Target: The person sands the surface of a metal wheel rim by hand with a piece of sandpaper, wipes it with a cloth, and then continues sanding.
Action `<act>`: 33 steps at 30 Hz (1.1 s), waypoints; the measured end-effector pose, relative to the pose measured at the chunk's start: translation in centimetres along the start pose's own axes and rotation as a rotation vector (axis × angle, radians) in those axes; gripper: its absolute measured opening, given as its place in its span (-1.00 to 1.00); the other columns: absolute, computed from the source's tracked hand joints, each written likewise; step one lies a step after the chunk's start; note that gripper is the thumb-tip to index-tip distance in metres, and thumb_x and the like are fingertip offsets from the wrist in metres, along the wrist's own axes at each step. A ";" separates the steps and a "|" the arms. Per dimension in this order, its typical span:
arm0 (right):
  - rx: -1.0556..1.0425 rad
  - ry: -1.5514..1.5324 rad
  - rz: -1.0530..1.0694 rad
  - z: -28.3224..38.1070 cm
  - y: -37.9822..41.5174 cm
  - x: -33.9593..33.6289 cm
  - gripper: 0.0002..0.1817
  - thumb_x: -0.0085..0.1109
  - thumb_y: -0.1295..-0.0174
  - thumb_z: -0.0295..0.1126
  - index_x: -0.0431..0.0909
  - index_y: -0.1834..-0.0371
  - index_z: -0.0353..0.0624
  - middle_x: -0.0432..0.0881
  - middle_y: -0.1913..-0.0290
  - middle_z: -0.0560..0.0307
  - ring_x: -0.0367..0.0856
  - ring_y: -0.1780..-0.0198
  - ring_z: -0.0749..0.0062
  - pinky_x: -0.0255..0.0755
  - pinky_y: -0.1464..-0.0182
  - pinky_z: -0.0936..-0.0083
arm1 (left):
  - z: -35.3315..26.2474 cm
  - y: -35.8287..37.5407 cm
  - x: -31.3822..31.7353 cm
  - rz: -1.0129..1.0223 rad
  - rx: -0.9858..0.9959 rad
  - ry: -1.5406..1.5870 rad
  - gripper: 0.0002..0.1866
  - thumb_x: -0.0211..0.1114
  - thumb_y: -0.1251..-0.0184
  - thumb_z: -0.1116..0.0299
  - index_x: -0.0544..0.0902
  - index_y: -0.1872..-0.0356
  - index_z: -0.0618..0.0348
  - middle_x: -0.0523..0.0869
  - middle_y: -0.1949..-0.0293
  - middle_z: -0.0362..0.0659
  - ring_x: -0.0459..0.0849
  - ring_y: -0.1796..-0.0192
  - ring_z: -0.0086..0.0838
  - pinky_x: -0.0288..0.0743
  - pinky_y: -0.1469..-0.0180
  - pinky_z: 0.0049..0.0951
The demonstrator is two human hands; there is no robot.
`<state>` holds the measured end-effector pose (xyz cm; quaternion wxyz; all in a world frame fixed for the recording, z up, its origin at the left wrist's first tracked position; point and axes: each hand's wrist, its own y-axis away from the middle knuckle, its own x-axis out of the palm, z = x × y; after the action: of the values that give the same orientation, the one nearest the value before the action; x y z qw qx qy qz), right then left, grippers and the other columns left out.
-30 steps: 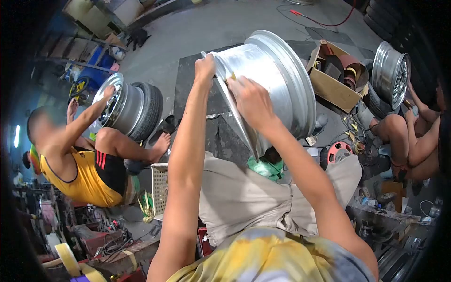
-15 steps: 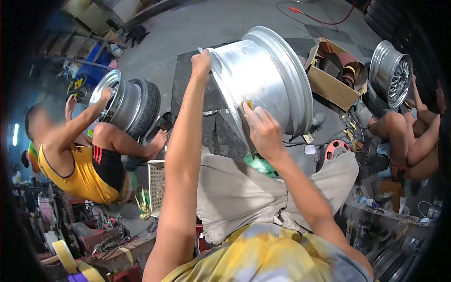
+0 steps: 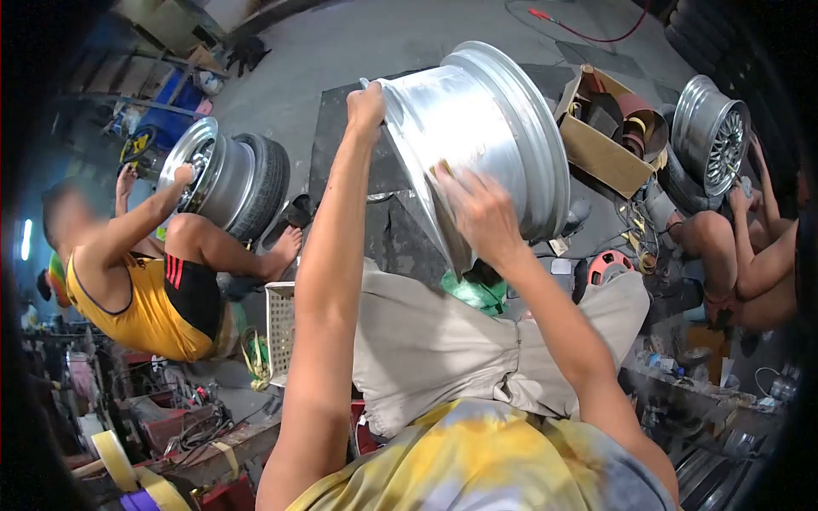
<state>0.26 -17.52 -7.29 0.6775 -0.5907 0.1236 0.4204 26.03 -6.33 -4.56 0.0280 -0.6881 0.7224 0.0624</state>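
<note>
Since the previous frame, right hand [image 3: 484, 215] has shifted up the rim [image 3: 490, 128], pressing a yellow pad [image 3: 440, 169] against its barrel. Left hand [image 3: 366, 106] grips the rim's near edge; the rim stands tilted above the person's lap.

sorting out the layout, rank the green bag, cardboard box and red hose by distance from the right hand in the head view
1. green bag: just below the right hand, under the rim.
2. cardboard box: to the hand's right, on the floor.
3. red hose: far top, on the bare floor.
</note>
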 end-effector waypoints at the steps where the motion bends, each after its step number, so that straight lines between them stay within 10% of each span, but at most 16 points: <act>1: 0.014 0.006 0.083 0.2 1.2 -0.7 -0.42 0.19 -0.16 -0.60 0.60 -0.33 -0.22 0.63 0.12 -0.01 0.64 0.09 0.11 0.58 0.00 0.24 | 0.3 -0.2 0.2 -0.028 0.023 0.013 -0.42 0.13 -0.44 0.20 0.59 -0.01 0.78 0.73 0.13 0.18 0.71 0.13 -0.28 0.55 0.11 -0.14; 33: 0.268 -0.073 -0.006 2.9 -2.6 0.7 -0.63 0.16 -0.35 -0.55 0.60 -0.22 -0.35 0.65 0.11 -0.18 0.70 0.07 -0.12 0.61 0.05 0.06 | 1.2 -0.5 0.8 -0.024 -0.048 -0.078 -0.39 0.10 -0.35 0.19 0.62 -0.09 0.73 0.72 -0.11 0.43 0.73 -0.23 0.14 0.55 -0.23 -0.12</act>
<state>1.65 -14.49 -5.17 0.7558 -0.4796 0.1521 0.4191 26.39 -6.95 -5.83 0.0404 -0.6944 0.7105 0.1064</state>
